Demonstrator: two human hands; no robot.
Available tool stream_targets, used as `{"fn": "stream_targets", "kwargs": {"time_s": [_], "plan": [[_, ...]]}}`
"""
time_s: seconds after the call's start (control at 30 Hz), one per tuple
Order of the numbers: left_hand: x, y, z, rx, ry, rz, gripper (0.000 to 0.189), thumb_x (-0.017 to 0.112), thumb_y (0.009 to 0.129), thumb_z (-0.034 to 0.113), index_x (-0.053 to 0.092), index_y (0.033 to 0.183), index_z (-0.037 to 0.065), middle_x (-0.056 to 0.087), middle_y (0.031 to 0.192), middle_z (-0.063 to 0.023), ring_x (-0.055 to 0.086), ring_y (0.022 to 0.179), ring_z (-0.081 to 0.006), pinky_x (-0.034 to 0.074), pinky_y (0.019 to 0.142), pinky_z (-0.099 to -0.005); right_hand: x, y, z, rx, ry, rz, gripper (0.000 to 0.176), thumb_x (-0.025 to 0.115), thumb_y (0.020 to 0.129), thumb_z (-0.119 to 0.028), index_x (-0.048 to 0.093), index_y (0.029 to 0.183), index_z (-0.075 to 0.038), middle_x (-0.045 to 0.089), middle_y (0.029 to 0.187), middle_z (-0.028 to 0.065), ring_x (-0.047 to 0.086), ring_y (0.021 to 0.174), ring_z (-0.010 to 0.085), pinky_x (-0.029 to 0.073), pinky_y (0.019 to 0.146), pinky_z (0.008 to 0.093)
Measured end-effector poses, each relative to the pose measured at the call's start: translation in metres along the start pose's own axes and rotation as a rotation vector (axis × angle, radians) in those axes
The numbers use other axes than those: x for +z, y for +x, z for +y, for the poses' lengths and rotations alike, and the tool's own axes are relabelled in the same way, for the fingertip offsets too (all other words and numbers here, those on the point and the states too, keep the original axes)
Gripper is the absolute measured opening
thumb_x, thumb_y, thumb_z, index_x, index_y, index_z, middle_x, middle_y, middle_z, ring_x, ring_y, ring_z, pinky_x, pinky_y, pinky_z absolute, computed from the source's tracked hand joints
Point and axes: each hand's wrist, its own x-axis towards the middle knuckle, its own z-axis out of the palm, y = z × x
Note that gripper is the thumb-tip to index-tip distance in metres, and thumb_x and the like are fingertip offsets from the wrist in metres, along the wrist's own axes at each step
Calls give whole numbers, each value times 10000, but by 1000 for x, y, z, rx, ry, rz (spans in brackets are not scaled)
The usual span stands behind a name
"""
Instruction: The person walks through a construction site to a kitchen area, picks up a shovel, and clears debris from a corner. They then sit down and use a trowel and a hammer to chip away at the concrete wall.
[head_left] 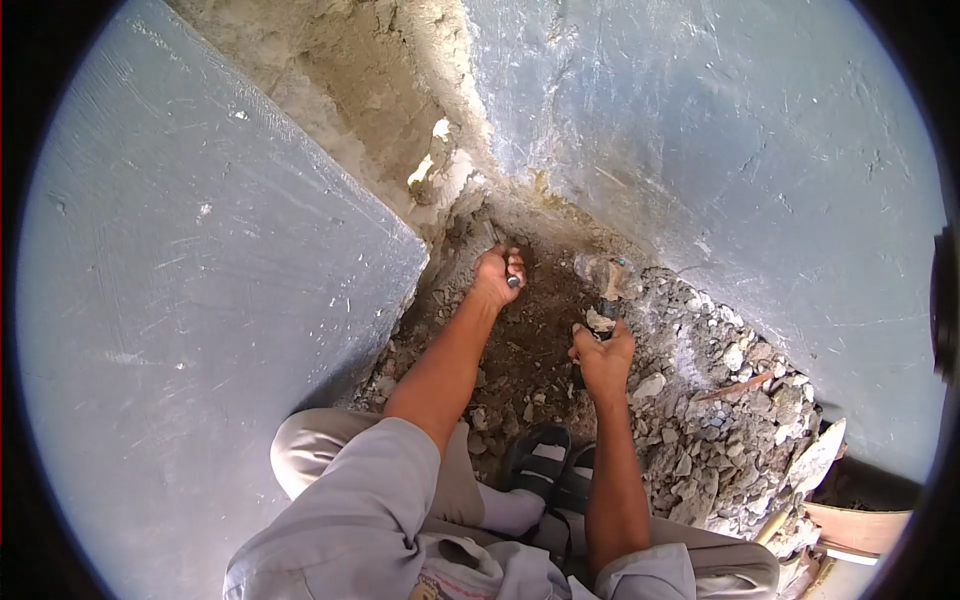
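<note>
My left hand (499,272) is wrapped round a metal chisel (490,231), which points at the broken base of the wall. The chisel's round butt end shows below my fingers. To the right, my right hand (603,357) grips the dark handle of a hammer (606,274). Its dusty head is up near the foot of the right wall, apart from the chisel. Between my hands lies a patch of dark loose soil (540,325). What the chisel tip touches is too small to make out.
Grey-blue wall faces rise on the left (220,260) and right (720,130), with a bare, crumbling strip (370,80) between them. Broken rubble (720,430) is heaped at right. A curved pan-like container (860,527) sits at lower right. My sandalled feet (540,465) are close below.
</note>
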Motion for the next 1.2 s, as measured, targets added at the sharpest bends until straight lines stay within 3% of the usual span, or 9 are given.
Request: {"fn": "stream_targets", "kwargs": {"time_s": [0.13, 0.27, 0.43, 0.57, 0.67, 0.83, 0.93, 1.1, 1.2], "plan": [[0, 2, 11, -56, -166, -90, 314, 324, 1006, 296, 476, 814, 99, 420, 560, 17, 379, 439, -104, 316, 410, -253, 7, -5, -27, -50, 48, 40, 220, 680, 810, -25, 565, 987, 40, 613, 737, 30, 551, 559, 85, 450, 496, 251], [23, 13, 20, -127, -420, -182, 348, 278, 1007, 282, 438, 748, 114, 410, 551, 13, 378, 434, -104, 340, 403, -242, 13, -8, -58, -304, 50, 87, 199, 672, 822, -19, 562, 981, 30, 620, 763, 46, 575, 591, 107, 471, 540, 253], [30, 14, 18, -20, -493, -73, 326, 274, 984, 226, 429, 725, 103, 409, 550, 3, 395, 427, -105, 352, 398, -233, 22, -24, -122, -551, 3, 170, 169, 638, 845, -38, 542, 959, 43, 619, 756, 82, 592, 587, 156, 492, 597, 288], [23, 17, 20, 12, -594, 29, 264, 308, 970, 181, 435, 755, 95, 439, 596, -11, 424, 462, -111, 377, 426, -242, 42, -30, -132, -734, 278, 208, 85, 590, 860, -31, 527, 832, 19, 555, 679, 107, 564, 600, 195, 520, 615, 367], [15, 13, 13, -9, -558, -96, 260, 323, 980, 203, 440, 774, 95, 440, 593, -15, 410, 457, -117, 375, 426, -249, 42, -32, -120, -751, 279, 197, 64, 582, 861, -11, 524, 867, 16, 560, 696, 107, 567, 606, 202, 523, 618, 370], [12, 14, -11, -2, -363, -19, 255, 351, 983, 227, 437, 776, 104, 441, 590, -20, 400, 455, -130, 357, 419, -258, 41, -32, -95, -720, 197, 151, 184, 659, 796, 67, 535, 920, 12, 600, 722, 109, 595, 595, 198, 523, 586, 333], [21, 0, -54, 6, -237, 134, 250, 351, 973, 208, 432, 762, 100, 441, 581, -36, 377, 432, -143, 341, 406, -290, 42, -41, -89, -450, 181, 185, 196, 677, 798, 46, 539, 933, 9, 617, 747, 102, 595, 576, 178, 510, 552, 304], [36, -18, -95, 94, -252, 338, 284, 328, 964, 191, 436, 718, 96, 447, 572, -47, 360, 424, -155, 322, 408, -296, 30, -37, -96, -385, 185, 140, 158, 665, 813, 49, 564, 932, 32, 633, 770, 74, 599, 603, 126, 491, 543, 257], [26, -28, -72, 50, -197, 228, 304, 324, 974, 210, 435, 719, 87, 450, 573, -49, 366, 430, -156, 322, 418, -291, 24, -38, -101, -385, 189, 155, 151, 659, 816, 52, 560, 929, 32, 630, 767, 73, 592, 584, 123, 481, 521, 256]]}}
